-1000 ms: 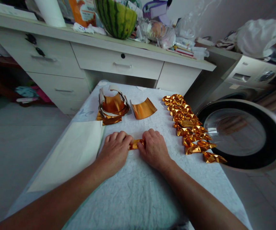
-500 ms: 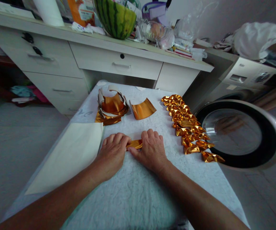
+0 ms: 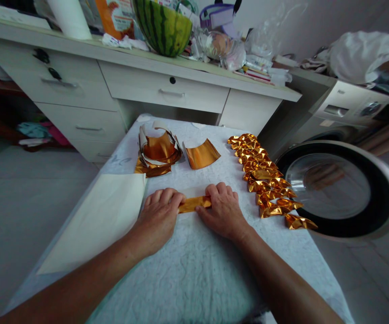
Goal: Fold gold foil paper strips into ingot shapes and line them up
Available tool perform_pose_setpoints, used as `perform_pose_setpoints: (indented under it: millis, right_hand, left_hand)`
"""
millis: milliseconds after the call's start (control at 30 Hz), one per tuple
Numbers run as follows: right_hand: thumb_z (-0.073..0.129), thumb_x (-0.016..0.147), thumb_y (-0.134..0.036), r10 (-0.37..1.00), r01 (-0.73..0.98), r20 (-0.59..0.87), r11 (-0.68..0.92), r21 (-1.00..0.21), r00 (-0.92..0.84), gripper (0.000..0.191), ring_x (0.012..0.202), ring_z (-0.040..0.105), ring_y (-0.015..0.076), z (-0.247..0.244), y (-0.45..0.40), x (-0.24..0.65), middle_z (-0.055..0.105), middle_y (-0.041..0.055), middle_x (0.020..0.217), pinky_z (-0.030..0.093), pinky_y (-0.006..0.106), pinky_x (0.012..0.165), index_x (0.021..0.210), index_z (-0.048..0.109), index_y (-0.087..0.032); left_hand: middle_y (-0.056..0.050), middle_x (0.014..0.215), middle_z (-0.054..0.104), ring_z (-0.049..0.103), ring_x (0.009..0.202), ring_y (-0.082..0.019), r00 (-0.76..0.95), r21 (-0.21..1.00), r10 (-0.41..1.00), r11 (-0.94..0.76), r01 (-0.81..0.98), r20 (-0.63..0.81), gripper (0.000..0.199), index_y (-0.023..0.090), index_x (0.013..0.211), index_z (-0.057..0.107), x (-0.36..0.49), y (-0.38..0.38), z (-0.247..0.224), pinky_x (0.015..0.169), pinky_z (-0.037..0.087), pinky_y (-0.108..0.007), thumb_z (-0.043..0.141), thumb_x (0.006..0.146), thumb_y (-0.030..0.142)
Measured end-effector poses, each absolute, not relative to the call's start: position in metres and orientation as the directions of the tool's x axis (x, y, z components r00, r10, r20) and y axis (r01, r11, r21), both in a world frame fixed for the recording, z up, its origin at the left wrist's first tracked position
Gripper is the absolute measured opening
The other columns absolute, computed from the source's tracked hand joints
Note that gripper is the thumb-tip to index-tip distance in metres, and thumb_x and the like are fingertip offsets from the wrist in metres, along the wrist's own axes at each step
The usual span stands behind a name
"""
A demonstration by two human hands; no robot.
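A folded strip of gold foil paper (image 3: 193,204) lies flat on the cloth-covered table between my hands. My left hand (image 3: 162,216) grips its left end, fingers bent over it. On the right end, my right hand (image 3: 223,209) pinches the strip between thumb and fingers. Beyond them lies a single curved sheet of gold foil paper (image 3: 202,154). Left of that sheet stands a curled stack of gold paper (image 3: 158,148). Along the table's right side run rows of folded gold paper ingots (image 3: 263,173), with one ingot (image 3: 298,221) at the near end.
A cream sheet (image 3: 96,220) lies under my left forearm on the table (image 3: 181,279). An open washing machine door (image 3: 339,189) reaches close to the table's right edge. Behind stands a white desk (image 3: 167,83) with drawers, a cut watermelon (image 3: 162,27) and plastic bags on top.
My right hand has slid to the right along the gold strip, so more of it shows between my hands. My left hand has stayed nearly in place.
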State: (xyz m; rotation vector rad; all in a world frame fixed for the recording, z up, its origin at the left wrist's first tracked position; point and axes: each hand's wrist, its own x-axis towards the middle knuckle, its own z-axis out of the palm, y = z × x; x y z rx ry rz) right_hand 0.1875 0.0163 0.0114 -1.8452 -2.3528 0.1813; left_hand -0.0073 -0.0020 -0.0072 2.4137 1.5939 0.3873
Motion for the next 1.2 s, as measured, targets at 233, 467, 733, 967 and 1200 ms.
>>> perform_pose_setpoints:
  millis: [233, 467, 733, 967, 1200]
  right_hand:
    - [0.062, 0.081, -0.043, 0.98, 0.964, -0.036, 0.188, -0.187, -0.198, 0.042, 0.102, 0.05, 0.0303, 0.017, 0.023, 0.212, 0.053, 0.0113, 0.111, 0.038, 0.044, 0.086, 0.115, 0.052, -0.021]
    - [0.063, 0.08, -0.032, 0.966, 0.939, -0.064, 0.228, -0.258, -0.252, 0.037, 0.102, 0.05, 0.0293, 0.017, 0.03, 0.225, 0.054, 0.0115, 0.113, 0.038, 0.042, 0.085, 0.113, 0.052, -0.021]
    - [0.055, 0.074, -0.009, 0.872, 0.677, 0.301, 0.489, -0.55, -0.386, 0.019, 0.092, 0.05, 0.0214, 0.023, 0.026, 0.214, 0.056, 0.0051, 0.093, 0.039, 0.036, 0.084, 0.091, 0.055, -0.019]
    - [0.047, 0.084, -0.003, 0.78, 0.551, 0.239, 0.59, -0.59, -0.579, 0.019, 0.087, 0.054, 0.0177, 0.008, 0.023, 0.19, 0.061, 0.0055, 0.089, 0.043, 0.03, 0.081, 0.087, 0.062, -0.016]
    - [0.048, 0.086, -0.005, 0.807, 0.611, 0.182, 0.553, -0.567, -0.562, 0.019, 0.089, 0.055, 0.0173, 0.009, 0.025, 0.191, 0.062, 0.0055, 0.091, 0.044, 0.03, 0.084, 0.088, 0.063, -0.017]
  left_hand:
    - [-0.005, 0.106, 0.055, 0.047, 0.097, -0.024, 0.366, 0.336, 0.925, -0.38, 0.862, 0.107, 0.025, 0.023, 0.106, 0.054, -0.009, -0.003, -0.007, 0.084, 0.038, -0.04, 0.042, 0.089, 0.01]
    - [-0.004, 0.107, 0.057, 0.049, 0.097, -0.024, 0.367, 0.32, 0.922, -0.387, 0.865, 0.123, 0.024, 0.024, 0.106, 0.057, -0.008, -0.002, -0.008, 0.083, 0.038, -0.04, 0.043, 0.091, 0.012]
    - [-0.004, 0.107, 0.06, 0.051, 0.096, -0.025, 0.384, 0.193, 0.899, -0.423, 0.885, 0.209, 0.03, 0.028, 0.109, 0.061, -0.005, -0.005, -0.009, 0.082, 0.038, -0.041, 0.051, 0.088, 0.009]
    - [-0.005, 0.106, 0.067, 0.055, 0.101, -0.026, 0.521, -0.021, 0.799, -0.54, 0.841, 0.299, 0.024, 0.023, 0.106, 0.066, 0.0, -0.011, 0.0, 0.091, 0.039, -0.045, 0.051, 0.092, 0.011]
    - [-0.014, 0.112, 0.068, 0.062, 0.097, -0.026, 0.647, -0.205, 0.74, -0.615, 0.762, 0.183, 0.039, 0.01, 0.111, 0.066, 0.002, -0.027, -0.002, 0.085, 0.048, -0.042, 0.038, 0.087, -0.001]
